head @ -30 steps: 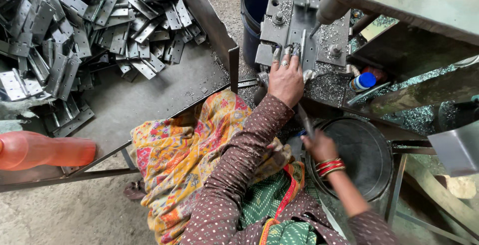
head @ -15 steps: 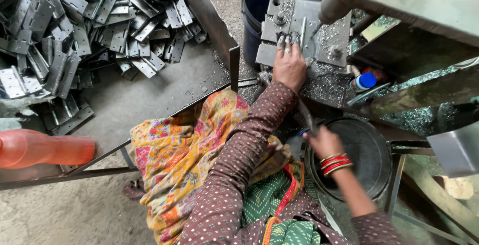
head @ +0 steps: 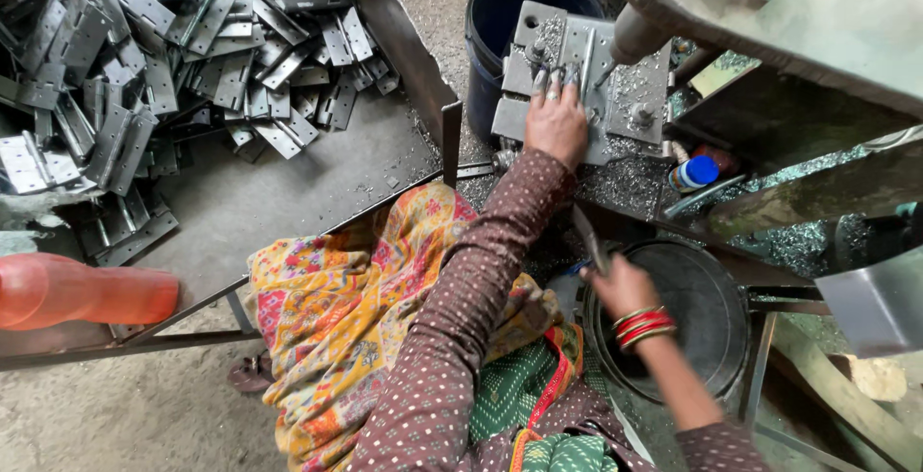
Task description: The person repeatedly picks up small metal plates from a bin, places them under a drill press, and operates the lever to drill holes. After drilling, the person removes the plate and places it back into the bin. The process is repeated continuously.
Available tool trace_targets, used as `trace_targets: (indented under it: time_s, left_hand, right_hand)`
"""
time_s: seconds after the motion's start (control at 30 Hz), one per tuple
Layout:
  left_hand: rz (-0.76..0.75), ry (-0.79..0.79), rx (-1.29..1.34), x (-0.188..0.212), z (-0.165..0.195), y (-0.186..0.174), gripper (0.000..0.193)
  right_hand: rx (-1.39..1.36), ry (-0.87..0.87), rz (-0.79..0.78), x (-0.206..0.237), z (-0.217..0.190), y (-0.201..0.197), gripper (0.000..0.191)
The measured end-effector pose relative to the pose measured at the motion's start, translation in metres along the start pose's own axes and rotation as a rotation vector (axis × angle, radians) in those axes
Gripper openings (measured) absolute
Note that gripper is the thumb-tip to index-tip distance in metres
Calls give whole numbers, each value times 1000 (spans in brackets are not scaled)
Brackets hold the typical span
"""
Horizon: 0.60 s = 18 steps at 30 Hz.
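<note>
Two hands at work: the left hand [head: 556,126] lies palm-down on a grey steel jig plate [head: 615,87], fingers [head: 552,83] spread flat and pressing a small metal piece beneath the drill spindle [head: 635,35]; whether they grip that piece I cannot tell. The right hand [head: 623,286] is closed round a thin flat metal strip [head: 588,238], held tilted above a round black pan [head: 702,309]. Bright metal swarf litters the plate and the desk [head: 625,184]. A heap of dull stamped steel hinges [head: 144,59] fills the tray on the left; a smooth orange plastic bottle [head: 77,289] lies near it. Against half a second ago, the left hand has reached farther up the plate and the right hand sits lower.
</note>
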<state>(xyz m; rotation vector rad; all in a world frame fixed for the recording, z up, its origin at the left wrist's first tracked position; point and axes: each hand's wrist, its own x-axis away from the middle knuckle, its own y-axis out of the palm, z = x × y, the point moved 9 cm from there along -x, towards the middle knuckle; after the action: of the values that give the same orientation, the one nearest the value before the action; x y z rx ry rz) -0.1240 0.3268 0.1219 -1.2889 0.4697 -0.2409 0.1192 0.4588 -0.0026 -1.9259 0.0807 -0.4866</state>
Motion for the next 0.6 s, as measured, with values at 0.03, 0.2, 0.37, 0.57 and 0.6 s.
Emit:
trace_targets:
  time_s: [0.03, 0.2, 0.37, 0.57, 0.6]
  left_hand:
    - [55, 4, -6, 1, 0, -3, 29]
    - [31, 59, 26, 15, 1, 0, 32]
    - [54, 91, -82, 26, 3, -6, 28]
    - [73, 84, -12, 28, 1, -24, 32]
    - [59, 74, 19, 28, 1, -27, 31]
  right_hand:
    - [-35, -9, 43, 7, -2, 12, 60]
    - [-1, 26, 56, -2, 6, 36, 55]
    - [29, -80, -31, -16, 13, 7, 56]
    - [-147, 4, 141, 5, 10, 49, 52]
    - [-99, 9, 132, 6, 8, 53, 52]
